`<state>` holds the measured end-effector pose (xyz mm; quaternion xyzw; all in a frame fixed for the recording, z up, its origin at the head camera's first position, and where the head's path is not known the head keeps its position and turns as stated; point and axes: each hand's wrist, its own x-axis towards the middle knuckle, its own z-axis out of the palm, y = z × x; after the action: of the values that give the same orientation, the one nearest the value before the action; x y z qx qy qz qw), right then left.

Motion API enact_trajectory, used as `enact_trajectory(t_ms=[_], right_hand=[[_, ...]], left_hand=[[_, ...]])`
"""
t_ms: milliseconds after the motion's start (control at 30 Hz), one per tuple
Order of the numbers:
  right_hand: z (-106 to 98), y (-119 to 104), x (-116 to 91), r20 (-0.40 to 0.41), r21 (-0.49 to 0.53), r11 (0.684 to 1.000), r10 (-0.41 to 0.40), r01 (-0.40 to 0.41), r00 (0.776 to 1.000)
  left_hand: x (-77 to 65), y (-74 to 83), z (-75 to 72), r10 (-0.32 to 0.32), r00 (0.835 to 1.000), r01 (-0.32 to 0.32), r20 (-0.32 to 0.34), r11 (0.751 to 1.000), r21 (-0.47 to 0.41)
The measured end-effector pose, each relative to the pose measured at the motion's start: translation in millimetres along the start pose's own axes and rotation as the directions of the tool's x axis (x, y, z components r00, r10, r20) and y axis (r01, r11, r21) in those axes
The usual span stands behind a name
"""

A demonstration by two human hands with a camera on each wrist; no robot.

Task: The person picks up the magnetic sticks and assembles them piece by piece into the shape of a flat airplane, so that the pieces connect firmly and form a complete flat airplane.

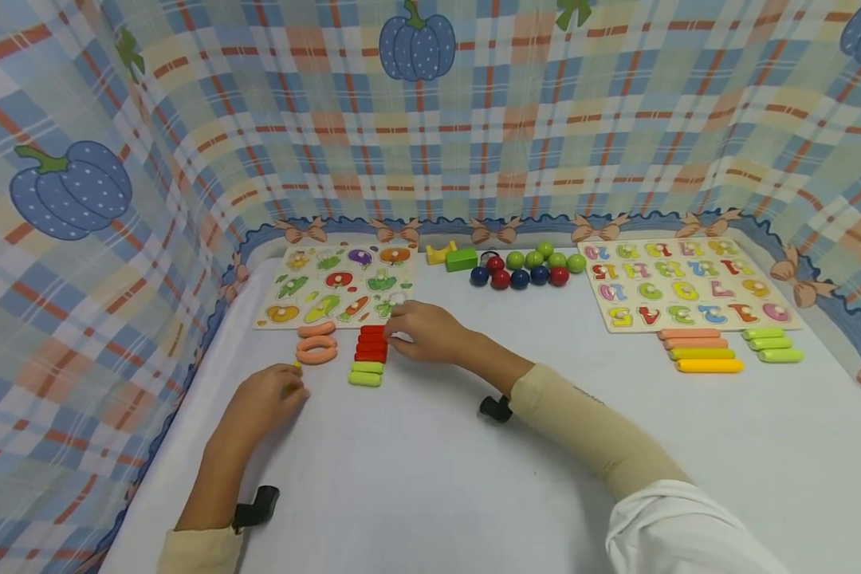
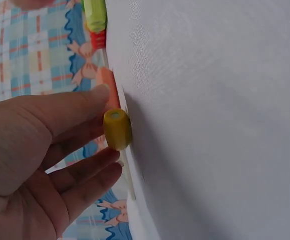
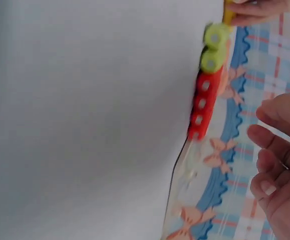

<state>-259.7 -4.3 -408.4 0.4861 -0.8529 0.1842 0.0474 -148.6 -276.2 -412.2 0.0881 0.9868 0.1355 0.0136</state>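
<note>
My left hand (image 1: 261, 401) is at the left of the table, its thumb and fingers about a short yellow stick (image 2: 117, 134) with a pale spot on its end. Just beyond it lie several salmon-orange pieces (image 1: 316, 357), some of them curved. My right hand (image 1: 428, 331) hovers beside a row of red sticks (image 1: 370, 347), fingers loosely bent and nothing between them in the right wrist view. Two light-green sticks (image 1: 366, 373) continue that row toward me. Behind the sticks lies a vegetable puzzle board (image 1: 304, 304), partly covered by the right hand.
At the right is a number puzzle board (image 1: 638, 291), with orange and yellow sticks (image 1: 709, 366) and green sticks (image 1: 780, 356) before it. Red, blue and green balls (image 1: 519, 279) and a green block (image 1: 462, 259) sit at the back. A checked cloth (image 1: 430, 143) surrounds the table.
</note>
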Motion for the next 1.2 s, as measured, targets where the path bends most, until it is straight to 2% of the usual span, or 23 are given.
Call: enact_trajectory(t_ms=[133,267,400,467,567,700,967,1200], right_hand=[[15,-27,33,0.023,-0.016,1.000,0.004,-0.004,1.000],[35,-53,58,0.098,-0.021,1.000,0.022,-0.020,0.995],[50,-70,78,0.159,-0.051,0.996,0.079,-0.072,0.984],[53,-75,86,0.188,-0.072,0.991,0.125,-0.113,0.974],[56,-80,94,0.253,-0.085,0.979,0.204,-0.188,0.946],[60,-85,96,0.318,-0.068,0.970,0.241,-0.231,0.917],[65,-88,88,0.278,-0.017,0.987,0.160,-0.162,0.947],[65,-92,84,0.246,-0.023,0.991,0.136,-0.134,0.960]], left_hand=[[-2.9,-0.7,-3.5,-0.009,1.000,0.009,-0.003,1.000,-0.012],[-5.3,0.1,-4.6,-0.029,0.999,0.030,0.025,0.999,-0.025],[-9.3,-0.8,-3.8,-0.032,0.999,0.033,0.023,0.998,-0.047],[-11.1,-1.2,-3.3,-0.037,0.999,0.038,0.009,0.997,-0.065],[-13.8,-0.8,-2.9,-0.048,0.999,0.047,-0.004,0.996,-0.081],[-16.9,0.4,-2.7,-0.043,0.999,0.042,-0.021,0.996,-0.076],[-24.1,-0.1,-1.5,-0.057,0.997,0.054,-0.044,0.996,-0.069],[-32.6,0.5,-2.5,-0.073,0.997,0.073,0.014,0.994,-0.076]])
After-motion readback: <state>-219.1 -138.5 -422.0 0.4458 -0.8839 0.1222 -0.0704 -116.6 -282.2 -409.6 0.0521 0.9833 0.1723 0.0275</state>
